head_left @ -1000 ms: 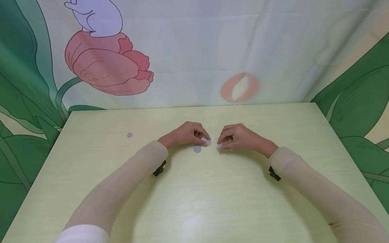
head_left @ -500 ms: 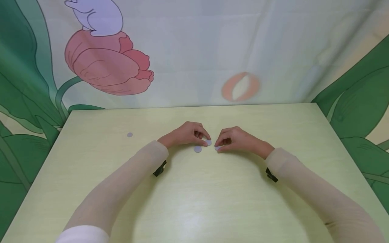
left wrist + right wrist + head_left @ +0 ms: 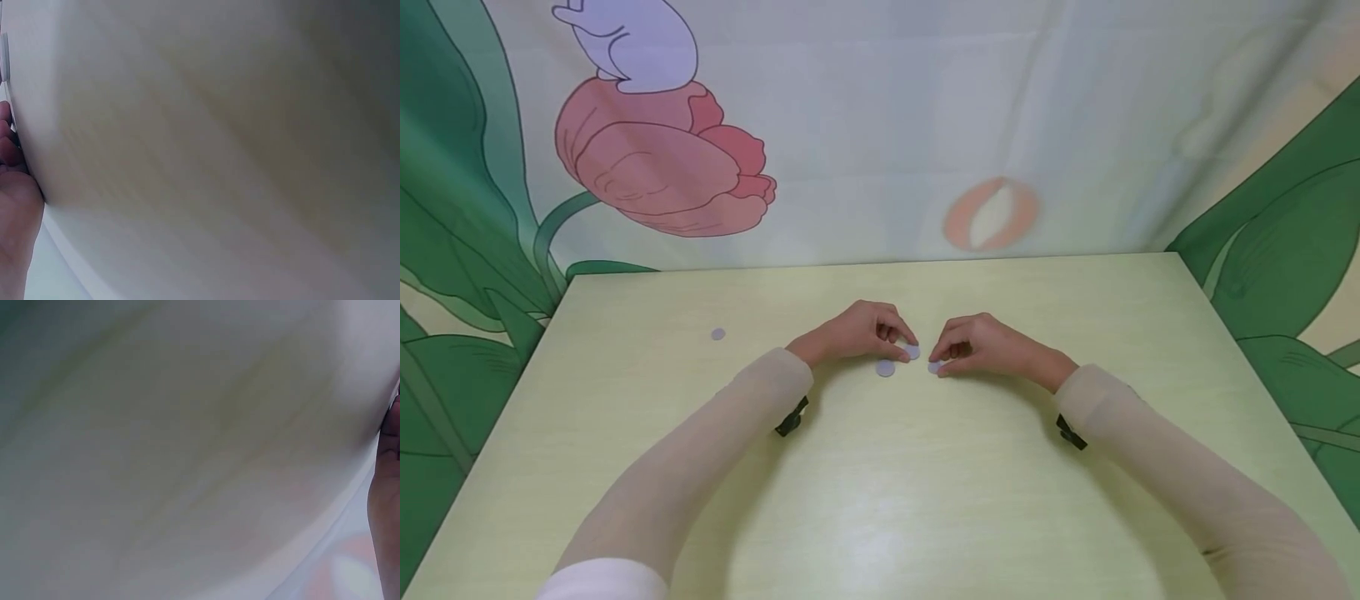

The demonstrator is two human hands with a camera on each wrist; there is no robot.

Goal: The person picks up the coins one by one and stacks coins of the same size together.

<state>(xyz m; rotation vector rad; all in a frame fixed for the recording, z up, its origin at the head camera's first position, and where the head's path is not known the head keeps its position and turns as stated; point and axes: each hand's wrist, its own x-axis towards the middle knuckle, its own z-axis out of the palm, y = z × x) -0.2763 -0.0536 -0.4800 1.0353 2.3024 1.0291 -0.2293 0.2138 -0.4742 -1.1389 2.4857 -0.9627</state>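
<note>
Near the middle of the table, my left hand (image 3: 868, 332) pinches a small pale disc (image 3: 912, 352) between thumb and fingertips. A second pale disc (image 3: 886, 368) lies flat on the tabletop just below the left thumb. My right hand (image 3: 981, 344) faces it from the right, its thumb and forefinger pinching another pale disc (image 3: 934, 367), partly covered by the fingers. A narrow gap separates the two pinched discs. At the left edge of the left wrist view, part of the left hand (image 3: 14, 187) shows. Only a sliver of the right hand (image 3: 389, 469) appears in the right wrist view.
Farther left on the light wooden table (image 3: 880, 483) lies one more small pale disc (image 3: 718, 334). Behind the table's back edge hangs a printed curtain (image 3: 865, 125) with flowers, leaves and a white animal.
My right hand has moved slightly left and toward me with its disc, then held still over the last half second. The left hand keeps its place.
</note>
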